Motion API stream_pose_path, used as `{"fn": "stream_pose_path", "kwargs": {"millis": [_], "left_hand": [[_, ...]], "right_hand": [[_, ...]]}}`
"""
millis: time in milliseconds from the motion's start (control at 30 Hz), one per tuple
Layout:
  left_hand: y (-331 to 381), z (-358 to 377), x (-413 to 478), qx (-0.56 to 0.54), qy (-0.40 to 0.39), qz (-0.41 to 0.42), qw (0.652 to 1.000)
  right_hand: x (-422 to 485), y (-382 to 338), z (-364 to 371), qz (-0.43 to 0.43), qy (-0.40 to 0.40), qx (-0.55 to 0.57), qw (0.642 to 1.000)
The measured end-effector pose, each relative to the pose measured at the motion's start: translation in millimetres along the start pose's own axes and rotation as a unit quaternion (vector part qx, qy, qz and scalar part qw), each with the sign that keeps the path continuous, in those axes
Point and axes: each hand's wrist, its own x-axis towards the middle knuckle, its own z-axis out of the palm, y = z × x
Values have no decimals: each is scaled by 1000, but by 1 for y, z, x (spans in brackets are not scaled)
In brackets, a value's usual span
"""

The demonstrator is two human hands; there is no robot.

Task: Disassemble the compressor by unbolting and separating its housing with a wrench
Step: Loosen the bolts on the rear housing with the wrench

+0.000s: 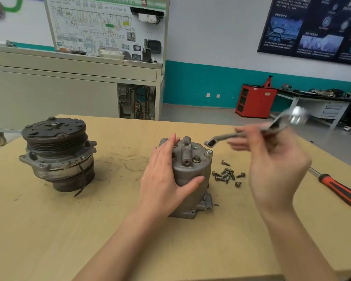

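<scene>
We find the pulley half (57,153) separated, left of the housing (190,171); loose bolts (227,175) lie right of it. The left hand (166,177) braces the housing, fingers straight. The right hand (276,165) grips the wrench (221,137) above it. Top bolts seemingly remain.

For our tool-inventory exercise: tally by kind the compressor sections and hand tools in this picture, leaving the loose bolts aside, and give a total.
Compressor sections: 2, the housing under the left hand and the pulley section
Wrenches: 1, the wrench in the right hand
Screwdrivers: 1, the orange-handled screwdriver
Total: 4
</scene>
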Motion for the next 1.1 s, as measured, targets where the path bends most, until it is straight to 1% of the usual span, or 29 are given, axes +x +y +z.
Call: {"fn": "stream_pose_path", "kwargs": {"millis": [67,100,133,233,333,533,700,867,967,1033,1100], "left_hand": [[0,0,0,5,4,1,1000],[1,0,-1,5,7,2,1000],[1,0,-1,5,9,5,1000],[3,0,0,4,18,28,999],[2,1,1,-8,14,43,999],[-7,5,2,29,5,60,998],[-1,2,4,27,8,70,997],[4,-1,4,30,-8,50,998],[4,-1,4,30,-13,50,998],[3,-1,3,35,-11,53,998],[2,-1,3,45,-5,61,997]], "right_hand": [[-24,2,3,-105,-7,-80,991],[-35,3,6,-141,-12,-100,985],[-43,3,10,-159,-17,-94,983],[-57,0,17,-167,-43,-34,984],[-63,-1,17,-204,-67,-73,974],[-74,-10,13,-263,-100,-130,951],[-70,-8,13,-241,-107,-128,956],[-60,-10,14,-219,-142,-61,963],[-59,-8,10,-200,-147,-53,967],[-67,-5,5,-172,-137,-39,975],[-73,-3,-1,-106,-117,21,987]]}}
